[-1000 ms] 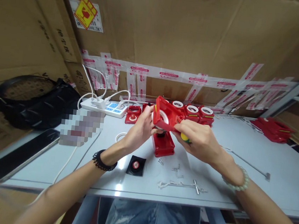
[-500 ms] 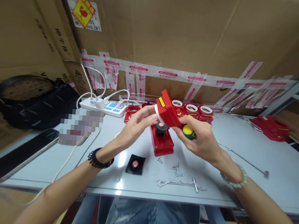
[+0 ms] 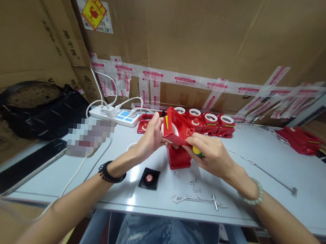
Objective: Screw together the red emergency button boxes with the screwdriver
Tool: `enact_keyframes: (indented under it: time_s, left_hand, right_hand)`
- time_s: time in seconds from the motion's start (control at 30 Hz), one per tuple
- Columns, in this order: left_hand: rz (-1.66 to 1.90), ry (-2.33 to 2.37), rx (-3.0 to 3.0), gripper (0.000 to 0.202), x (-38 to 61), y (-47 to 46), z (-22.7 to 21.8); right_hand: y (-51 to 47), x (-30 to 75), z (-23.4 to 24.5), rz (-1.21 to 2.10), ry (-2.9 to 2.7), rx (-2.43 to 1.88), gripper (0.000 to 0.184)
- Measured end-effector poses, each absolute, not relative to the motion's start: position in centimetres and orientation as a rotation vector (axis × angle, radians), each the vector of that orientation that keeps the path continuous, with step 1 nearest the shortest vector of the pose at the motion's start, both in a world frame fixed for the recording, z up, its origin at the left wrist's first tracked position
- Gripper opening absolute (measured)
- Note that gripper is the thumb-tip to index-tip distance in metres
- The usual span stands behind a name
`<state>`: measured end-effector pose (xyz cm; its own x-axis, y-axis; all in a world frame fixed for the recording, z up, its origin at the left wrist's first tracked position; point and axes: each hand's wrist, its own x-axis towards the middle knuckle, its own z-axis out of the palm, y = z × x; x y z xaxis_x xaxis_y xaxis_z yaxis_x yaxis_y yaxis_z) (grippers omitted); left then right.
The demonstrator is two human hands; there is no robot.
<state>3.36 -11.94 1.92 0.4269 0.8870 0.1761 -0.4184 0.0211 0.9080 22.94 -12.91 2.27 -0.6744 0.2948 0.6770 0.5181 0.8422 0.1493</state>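
Observation:
My left hand grips a red box-shaped housing with a white ring at its lower left. The housing is tilted, its open hollow side facing me. My right hand closes round a screwdriver with a yellow and green handle, most of it hidden by the palm, while its fingertips touch the housing's right edge. Below stands a red base, partly covered by the housing and hands. A black square piece with a red and white centre lies nearer me, left of some loose screws.
Several red housings with white rings stand in a row behind. Further left are a power strip, a phone and a black bag. Metal rods lie near the front edge; another red part sits far right.
The red housing has turned in my hands, so its hollow inside now shows. It has moved slightly down and left, and more of the screwdriver handle is hidden.

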Motion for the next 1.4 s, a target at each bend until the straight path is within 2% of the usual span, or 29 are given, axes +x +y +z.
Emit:
enact_keyframes:
  time_s: [0.17,0.53,0.77,0.93,1.0,1.1,1.17,1.23,1.4]
  left_hand:
    - [1.199,0.430,1.137,0.037,3.46,-12.11,1.72]
    - [1.000,0.413,1.040,0.032,2.91,-11.72,2.04]
    - [0.906,0.455,0.945,0.045,3.19,-12.08,2.24]
    - [0.771,0.472,1.117,0.061,2.82,-11.67,1.89]
    - [0.849,0.500,1.201,0.064,2.73,-11.59,1.63]
    - [1.202,0.529,1.298,0.052,2.92,-11.82,1.34]
    - [1.323,0.497,1.374,0.058,3.14,-12.11,1.29]
    - [1.347,0.470,1.433,0.059,3.30,-12.35,1.35]
    - [1.347,0.518,1.448,0.047,3.27,-12.34,1.56]
  right_hand:
    - [-12.71,23.04,2.51,-0.355,-2.269,-0.619,0.003]
    - [-12.74,23.34,2.78,-0.477,-2.278,-0.580,0.004]
    - [-12.82,23.41,2.62,-0.354,-2.272,-0.530,0.008]
    - [-12.90,23.35,2.64,-0.257,-2.266,-0.513,0.010]
    - [-12.97,23.33,2.71,-0.216,-2.235,-0.521,0.011]
    - [-13.05,23.32,2.78,-0.152,-2.175,-0.567,0.011]
    - [-13.09,23.31,2.83,-0.120,-2.158,-0.585,0.010]
    - [-13.15,23.28,2.87,-0.109,-2.144,-0.599,0.011]
    - [-13.18,23.17,2.90,-0.130,-2.137,-0.603,0.013]
